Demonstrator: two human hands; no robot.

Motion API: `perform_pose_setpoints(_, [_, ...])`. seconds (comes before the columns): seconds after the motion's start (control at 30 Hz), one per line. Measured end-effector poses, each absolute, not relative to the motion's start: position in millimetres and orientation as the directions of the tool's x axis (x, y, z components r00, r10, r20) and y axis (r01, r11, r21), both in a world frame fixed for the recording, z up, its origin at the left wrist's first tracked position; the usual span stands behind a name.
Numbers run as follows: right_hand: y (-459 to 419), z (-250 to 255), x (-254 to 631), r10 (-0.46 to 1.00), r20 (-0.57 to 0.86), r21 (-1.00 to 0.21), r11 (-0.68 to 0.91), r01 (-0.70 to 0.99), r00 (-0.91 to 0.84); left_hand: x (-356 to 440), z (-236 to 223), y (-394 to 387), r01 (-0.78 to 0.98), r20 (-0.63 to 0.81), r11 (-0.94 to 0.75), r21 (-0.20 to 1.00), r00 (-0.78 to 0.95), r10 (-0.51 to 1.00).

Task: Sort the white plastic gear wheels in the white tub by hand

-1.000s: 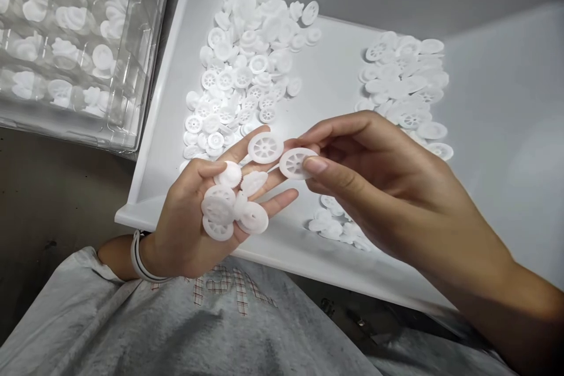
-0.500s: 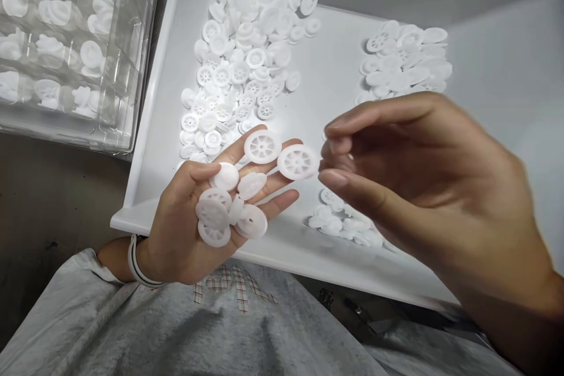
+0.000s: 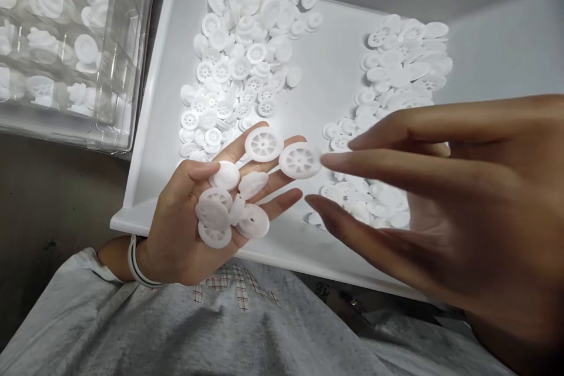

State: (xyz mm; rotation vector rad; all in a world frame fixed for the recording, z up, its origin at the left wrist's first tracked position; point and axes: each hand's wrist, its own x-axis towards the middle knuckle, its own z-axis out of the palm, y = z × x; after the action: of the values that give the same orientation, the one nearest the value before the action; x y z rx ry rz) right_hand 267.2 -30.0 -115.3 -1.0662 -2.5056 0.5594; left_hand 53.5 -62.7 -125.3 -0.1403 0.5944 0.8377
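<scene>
Palm up, my left hand (image 3: 185,229) carries several white plastic gear wheels, its thumb resting on a small toothed gear (image 3: 225,176). A spoked wheel (image 3: 264,144) lies on its fingertips, and another spoked wheel (image 3: 300,160) sits just right of it. Overlapping wheels (image 3: 214,211) and a disc with a centre hole (image 3: 253,221) rest lower on the palm. My right hand (image 3: 423,188) is open, thumb and fingers apart and somewhat blurred. Its index fingertip is at the right edge of the second spoked wheel; whether they touch I cannot tell.
A white tray (image 3: 328,59) holds a large pile of white wheels (image 3: 247,41) on the left and another pile (image 3: 396,64) on the right, partly behind my right hand. A clear compartment box (image 3: 118,79) with white parts stands at upper left.
My right hand has spread its fingers from a loosely curled pose and turned, its fingertips now near the outer spoked wheel. The left hand and its wheels stay almost in place.
</scene>
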Motion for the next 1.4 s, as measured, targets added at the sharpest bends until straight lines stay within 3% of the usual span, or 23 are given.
perform_pose_setpoints(0.27, [-46,-128,236,0.688,0.340,-0.319,0.726,0.609,-0.642,54,-124,-60,-0.677,-0.536,0.724,0.133,0.565,0.627])
perform_pose_setpoints(0.43, [-47,-117,235,0.809,0.266,-0.516,0.578,0.632,-0.524,54,-124,-62,-0.692,-0.543,0.711,0.121,0.554,0.632])
perform_pose_setpoints(0.57, [-49,-115,238,0.917,0.168,-0.766,0.353,0.538,-0.363,54,-127,-64,-0.777,-0.497,0.619,0.112,0.495,0.712])
perform_pose_setpoints(0.73, [-46,-127,233,0.933,-0.140,-0.953,-0.035,0.303,-0.333,55,-124,-64,-0.776,-0.512,0.617,0.136,0.478,0.714])
perform_pose_setpoints(0.87, [-45,-134,225,0.883,-0.286,-0.958,-0.278,0.075,-0.373,55,-122,-62,-0.758,-0.523,0.638,0.136,0.492,0.696])
perform_pose_setpoints(1.17, [-41,-145,234,0.929,-0.246,-0.967,-0.218,0.128,-0.275,55,-123,-62,-0.763,-0.553,0.633,0.128,0.475,0.685])
perform_pose_setpoints(1.4, [-39,-149,238,0.902,-0.325,-0.946,-0.308,0.106,-0.285,57,-124,-61,-0.768,-0.550,0.622,0.154,0.457,0.699])
